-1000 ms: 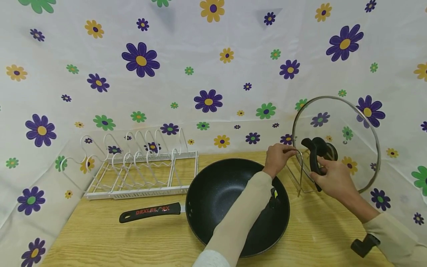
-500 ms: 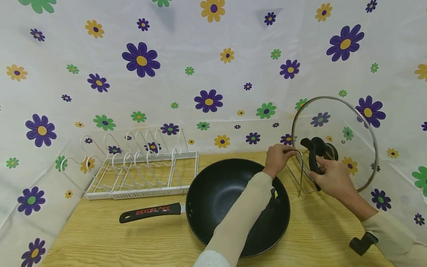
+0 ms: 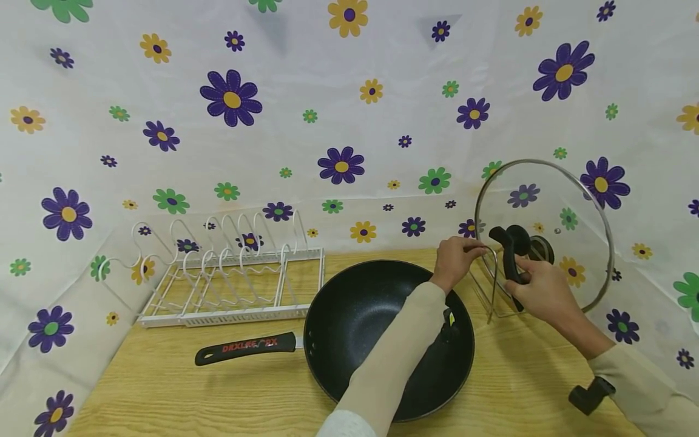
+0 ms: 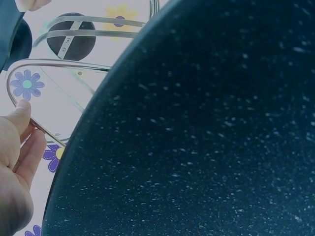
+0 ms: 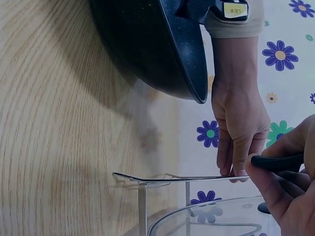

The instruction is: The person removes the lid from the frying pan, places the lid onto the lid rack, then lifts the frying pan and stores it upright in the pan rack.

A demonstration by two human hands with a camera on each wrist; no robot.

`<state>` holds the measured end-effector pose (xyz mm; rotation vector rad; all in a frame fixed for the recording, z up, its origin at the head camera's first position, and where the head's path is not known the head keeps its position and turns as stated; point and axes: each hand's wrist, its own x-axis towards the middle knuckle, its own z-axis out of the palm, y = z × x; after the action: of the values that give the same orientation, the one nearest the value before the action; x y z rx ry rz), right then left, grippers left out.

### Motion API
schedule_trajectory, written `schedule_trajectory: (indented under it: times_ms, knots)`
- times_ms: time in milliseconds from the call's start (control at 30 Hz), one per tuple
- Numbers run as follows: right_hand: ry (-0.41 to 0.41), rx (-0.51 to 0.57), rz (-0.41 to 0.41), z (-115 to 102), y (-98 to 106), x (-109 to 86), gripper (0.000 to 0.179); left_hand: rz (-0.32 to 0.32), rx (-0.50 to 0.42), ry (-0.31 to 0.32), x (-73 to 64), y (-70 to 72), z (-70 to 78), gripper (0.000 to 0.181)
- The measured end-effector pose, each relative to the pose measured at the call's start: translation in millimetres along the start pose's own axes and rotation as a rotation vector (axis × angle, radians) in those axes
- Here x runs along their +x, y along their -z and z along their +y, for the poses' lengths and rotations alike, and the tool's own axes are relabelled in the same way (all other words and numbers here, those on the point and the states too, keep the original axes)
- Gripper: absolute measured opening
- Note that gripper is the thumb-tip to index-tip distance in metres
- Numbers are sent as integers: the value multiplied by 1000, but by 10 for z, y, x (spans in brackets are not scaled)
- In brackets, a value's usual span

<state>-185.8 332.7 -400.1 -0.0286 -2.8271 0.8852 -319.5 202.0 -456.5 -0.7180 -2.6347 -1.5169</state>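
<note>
We see a person's right hand (image 3: 546,291) with its thumb and fingers curled round the black grip (image 3: 510,261) of a lid (image 3: 546,206). The grip lies just left of the palm, its long axis running steeply up and down. The lid stands on edge, nearly upright, above the right side of the worktop (image 3: 164,388): a large, clear glass disc with a thin metal rim. We see its left edge overlap a wire stand (image 3: 493,285); we cannot tell whether they touch. The left hand (image 3: 455,258), a little farther left, pinches the top of the stand between thumb and fingers; the right is nearer the lid's middle. Beneath the left sleeve (image 3: 393,352) sits a black pan (image 3: 349,303), its handle (image 3: 246,349) pointing left. Beyond it, we find a white rack (image 3: 246,312).
</note>
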Motion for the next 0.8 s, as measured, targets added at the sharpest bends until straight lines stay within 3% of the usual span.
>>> schedule_trajectory:
  times_ms: [800]
  knots:
    - [40,12,9,56,-67,32,61,0,45,-39,22,-27,-62,21]
